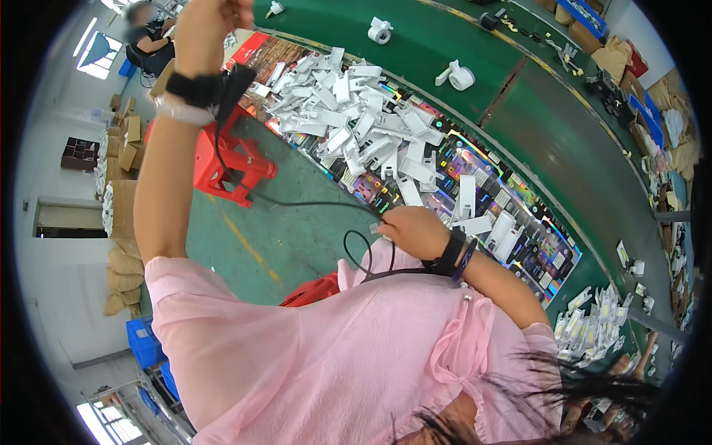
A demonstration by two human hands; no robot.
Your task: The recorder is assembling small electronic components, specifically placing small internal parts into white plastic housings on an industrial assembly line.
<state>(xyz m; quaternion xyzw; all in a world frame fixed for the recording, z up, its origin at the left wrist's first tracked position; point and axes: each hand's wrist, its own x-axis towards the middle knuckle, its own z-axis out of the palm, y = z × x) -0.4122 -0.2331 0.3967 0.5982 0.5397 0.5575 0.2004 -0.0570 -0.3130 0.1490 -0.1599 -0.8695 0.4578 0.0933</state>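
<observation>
Pink sleeves point(311, 356) are filling the near view as the person is stretching a thin black cable point(297, 202) between both hands. Her left hand point(211, 26) is raised high and clenched, apparently keeping the cable taut where it runs past the black wristband point(194, 87). Her right hand point(414, 231) is pinching the cable's lower end, a loop dangling beneath, just short of the white plastic parts point(356, 119) heaped on the workbench point(460, 159).

Glossy white plastic parts point(371, 122), seemingly; thin rubbery black cable point(311, 204).
</observation>
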